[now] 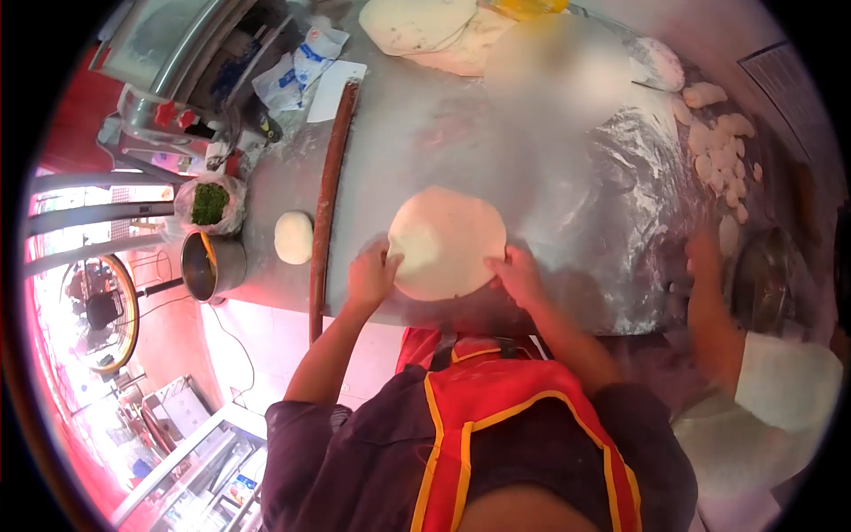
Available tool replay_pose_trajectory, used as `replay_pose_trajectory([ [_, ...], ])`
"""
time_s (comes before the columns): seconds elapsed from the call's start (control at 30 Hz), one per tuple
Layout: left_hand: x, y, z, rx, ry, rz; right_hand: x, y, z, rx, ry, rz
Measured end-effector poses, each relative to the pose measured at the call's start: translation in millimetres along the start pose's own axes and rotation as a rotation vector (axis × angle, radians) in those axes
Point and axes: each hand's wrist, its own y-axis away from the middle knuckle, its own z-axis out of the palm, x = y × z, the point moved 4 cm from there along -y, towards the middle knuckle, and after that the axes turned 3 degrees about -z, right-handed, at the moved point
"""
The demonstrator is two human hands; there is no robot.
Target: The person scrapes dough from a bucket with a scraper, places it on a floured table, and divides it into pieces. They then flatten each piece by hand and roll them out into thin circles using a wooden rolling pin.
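Observation:
A flat round sheet of dough [449,244] is held near the front edge of the metal worktable [390,151]. My left hand [372,277] pinches its left rim between thumb and fingers. On the opposite rim, my right hand [518,273] grips the dough the same way. Left of my left hand, a long wooden rolling pin [333,191] lies lengthwise and sticks out past the table edge. Beyond it rests a thick white dough round [293,238].
Metal pot [213,266] and bag of chopped greens [210,203] stand at the left edge. Large dough sheets [425,31] lie at the back. Flour [643,168] covers the right side, near many small dough pieces [722,151]. Another person's arm [712,310] reaches in at right.

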Motion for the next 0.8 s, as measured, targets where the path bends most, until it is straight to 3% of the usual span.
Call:
replay_pose_trajectory([
  [0.13,31,-33,21,0.12,0.07,0.077,0,-50,-34,0.15,-0.017,-0.121],
  [0.23,41,-28,36,0.132,0.173,0.082,-50,-32,-67,0.392,0.701,-0.24],
  [0.3,43,-7,22,0.171,0.248,0.009,-63,-31,-54,0.509,0.914,-0.691],
  [0.33,19,0,18,0.336,0.191,0.137,-66,-31,-41,0.566,1.003,-0.924],
  [0.37,-11,12,11,0.497,0.127,0.263,-59,-38,-28,0.474,1.027,-0.934],
  [0.43,-57,44,-17,0.732,-0.004,0.143,-44,-47,-2,0.289,1.072,-0.952],
  [0.47,-89,57,-22,0.685,0.075,-0.039,-42,-47,1,0.285,1.1,-0.913],
  [0.5,-114,70,-21,0.725,-0.157,-0.193,-40,-48,5,0.285,1.127,-0.877],
  [0.53,-117,86,-27,0.748,-0.243,-0.219,-40,-49,6,0.282,1.157,-0.841],
  [0.6,-137,86,-31,0.526,-0.142,-0.151,-36,-46,5,0.276,1.159,-0.868],
  [0.7,-125,87,-37,0.419,-0.089,-0.193,-38,-52,-3,0.252,1.061,-0.894],
  [0.8,-115,113,-26,0.411,0.009,-0.064,-51,-35,-19,0.231,0.853,-0.933],
])
